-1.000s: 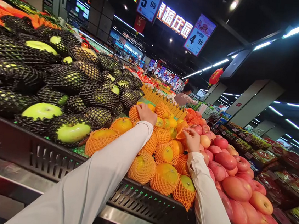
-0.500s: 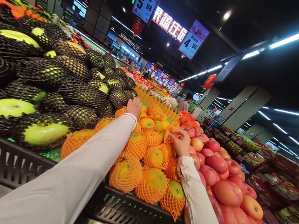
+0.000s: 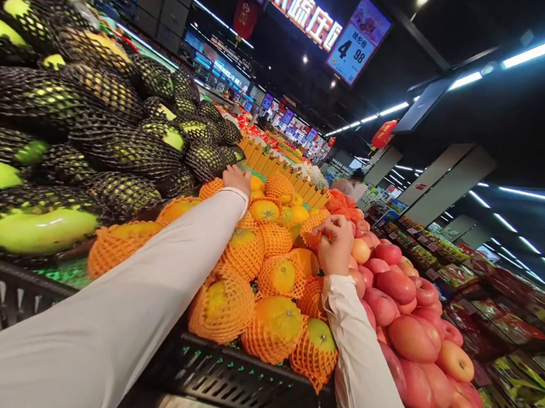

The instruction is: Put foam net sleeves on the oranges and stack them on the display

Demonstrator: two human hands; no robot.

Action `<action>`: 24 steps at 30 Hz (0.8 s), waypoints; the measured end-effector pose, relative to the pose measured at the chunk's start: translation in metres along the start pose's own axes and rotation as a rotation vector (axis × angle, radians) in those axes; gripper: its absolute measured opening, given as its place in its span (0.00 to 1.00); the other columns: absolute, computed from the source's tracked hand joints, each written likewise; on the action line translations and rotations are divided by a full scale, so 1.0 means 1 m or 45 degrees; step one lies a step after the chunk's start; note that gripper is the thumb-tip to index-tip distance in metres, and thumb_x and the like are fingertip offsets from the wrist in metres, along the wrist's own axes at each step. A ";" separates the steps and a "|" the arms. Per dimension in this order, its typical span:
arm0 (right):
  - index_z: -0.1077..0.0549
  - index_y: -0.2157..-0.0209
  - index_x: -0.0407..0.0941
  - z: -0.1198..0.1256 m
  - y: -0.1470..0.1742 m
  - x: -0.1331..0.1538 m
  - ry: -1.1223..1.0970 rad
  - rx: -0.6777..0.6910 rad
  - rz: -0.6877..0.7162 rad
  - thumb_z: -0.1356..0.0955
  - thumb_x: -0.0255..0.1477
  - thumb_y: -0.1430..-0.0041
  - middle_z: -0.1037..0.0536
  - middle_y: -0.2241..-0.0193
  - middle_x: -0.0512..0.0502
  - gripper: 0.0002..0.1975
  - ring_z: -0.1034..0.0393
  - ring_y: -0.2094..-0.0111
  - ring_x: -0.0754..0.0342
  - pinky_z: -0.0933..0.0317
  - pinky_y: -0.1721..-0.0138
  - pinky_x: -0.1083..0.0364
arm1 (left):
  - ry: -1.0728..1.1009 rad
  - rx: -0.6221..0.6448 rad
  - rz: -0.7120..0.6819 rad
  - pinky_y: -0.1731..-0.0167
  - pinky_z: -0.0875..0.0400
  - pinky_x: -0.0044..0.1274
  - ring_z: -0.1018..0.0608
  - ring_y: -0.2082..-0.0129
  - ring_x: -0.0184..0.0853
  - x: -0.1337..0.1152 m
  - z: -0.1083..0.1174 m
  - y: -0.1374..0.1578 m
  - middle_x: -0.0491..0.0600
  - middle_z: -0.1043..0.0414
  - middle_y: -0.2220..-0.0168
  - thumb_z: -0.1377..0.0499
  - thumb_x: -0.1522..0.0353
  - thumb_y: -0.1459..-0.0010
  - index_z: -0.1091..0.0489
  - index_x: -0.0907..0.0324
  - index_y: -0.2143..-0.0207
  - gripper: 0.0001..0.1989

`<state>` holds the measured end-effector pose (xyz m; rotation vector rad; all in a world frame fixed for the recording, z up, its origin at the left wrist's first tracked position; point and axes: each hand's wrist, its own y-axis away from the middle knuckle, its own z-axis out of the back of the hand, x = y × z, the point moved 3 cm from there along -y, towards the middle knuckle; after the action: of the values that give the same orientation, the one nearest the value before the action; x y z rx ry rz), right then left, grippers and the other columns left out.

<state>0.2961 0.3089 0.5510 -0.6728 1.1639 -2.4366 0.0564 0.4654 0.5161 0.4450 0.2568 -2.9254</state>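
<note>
A person in pale long sleeves (image 3: 168, 268) was reaching with both hands over a shop fruit display. From where I stood beside it, oranges (image 3: 273, 324), most in orange foam netting, lay heaped in the middle, behind the slotted rim of a black crate (image 3: 254, 374). Green fruit (image 3: 46, 230) in black netting rose on the left; bare red apples (image 3: 414, 339) were piled on the right. A low yellow fence (image 3: 276, 167) stood at the far side of the oranges, and a price sign (image 3: 358, 41) reading 4.98 hung above.

The left hand (image 3: 237, 179) was at the far left of the oranges, near the green fruit. Its back was showing and its fingers were mostly hidden, so I could not tell whether it held anything. The right hand (image 3: 337, 240) was at the right edge of the heap, beside the red apples, its fingers curled and thumb and forefinger close together. They were right by a netted orange (image 3: 313, 228), though whether they gripped the netting I could not tell.

The step in hand seemed to be handling the oranges where they lay. As I judged it, the next move called for a light, steady touch, since the fruit leaned closely together and could roll
</note>
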 end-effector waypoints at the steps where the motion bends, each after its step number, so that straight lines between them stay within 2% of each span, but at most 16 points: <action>1: 0.22 0.79 0.44 -0.001 0.000 0.000 -0.012 0.019 0.012 0.39 0.14 0.55 0.29 0.65 0.46 0.17 0.40 0.62 0.55 0.47 0.58 0.54 | 0.005 0.002 0.007 0.42 0.41 0.37 0.45 0.30 0.54 0.001 0.001 -0.001 0.66 0.52 0.29 0.50 0.73 0.37 0.48 0.64 0.30 0.33; 3: 0.21 0.79 0.46 -0.003 0.000 0.001 -0.022 0.057 0.028 0.39 0.14 0.55 0.27 0.62 0.47 0.19 0.39 0.61 0.55 0.46 0.57 0.53 | 0.017 -0.026 0.021 0.44 0.39 0.35 0.41 0.33 0.53 0.001 0.003 -0.003 0.68 0.46 0.32 0.50 0.73 0.38 0.47 0.66 0.32 0.32; 7: 0.19 0.77 0.48 -0.004 0.000 -0.001 0.006 0.093 0.042 0.40 0.13 0.54 0.25 0.60 0.47 0.21 0.38 0.59 0.53 0.43 0.53 0.51 | 0.051 -0.069 0.075 0.46 0.37 0.34 0.38 0.36 0.53 0.001 0.009 -0.002 0.71 0.41 0.35 0.51 0.75 0.38 0.42 0.71 0.35 0.28; 10: 0.18 0.74 0.50 -0.009 0.001 -0.004 0.041 0.189 0.035 0.41 0.13 0.53 0.23 0.54 0.51 0.25 0.37 0.52 0.51 0.43 0.44 0.46 | 0.096 -0.057 0.108 0.48 0.35 0.34 0.32 0.40 0.54 0.001 0.011 0.002 0.73 0.34 0.42 0.48 0.75 0.38 0.39 0.72 0.38 0.26; 14: 0.17 0.63 0.51 -0.017 0.003 -0.011 0.135 0.268 -0.007 0.41 0.14 0.50 0.25 0.46 0.52 0.27 0.38 0.47 0.49 0.44 0.38 0.42 | 0.137 -0.140 0.102 0.50 0.34 0.34 0.31 0.42 0.55 -0.001 0.018 0.012 0.73 0.35 0.43 0.46 0.76 0.39 0.38 0.70 0.39 0.25; 18: 0.23 0.47 0.44 -0.014 0.000 -0.015 0.249 0.178 -0.044 0.36 0.22 0.42 0.26 0.44 0.41 0.23 0.38 0.44 0.46 0.43 0.36 0.41 | 0.193 -0.268 0.074 0.55 0.30 0.34 0.31 0.44 0.55 0.001 0.023 0.027 0.73 0.39 0.41 0.45 0.77 0.42 0.40 0.68 0.38 0.28; 21: 0.26 0.43 0.41 -0.007 -0.003 -0.019 0.309 0.081 -0.066 0.34 0.26 0.42 0.27 0.46 0.37 0.24 0.38 0.44 0.44 0.42 0.37 0.41 | 0.304 -0.425 0.022 0.55 0.26 0.36 0.31 0.44 0.55 0.006 0.025 0.038 0.68 0.39 0.41 0.38 0.76 0.46 0.42 0.62 0.38 0.33; 24: 0.27 0.43 0.42 -0.003 -0.005 -0.024 0.327 -0.028 -0.060 0.34 0.27 0.43 0.27 0.46 0.37 0.25 0.37 0.45 0.44 0.41 0.39 0.41 | 0.514 -0.596 -0.042 0.51 0.26 0.40 0.32 0.42 0.56 0.010 0.031 0.046 0.64 0.39 0.40 0.32 0.74 0.53 0.43 0.59 0.38 0.41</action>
<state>0.3137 0.3254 0.5470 -0.4057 1.2835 -2.6121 0.0474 0.4129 0.5354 0.9434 0.9784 -2.6470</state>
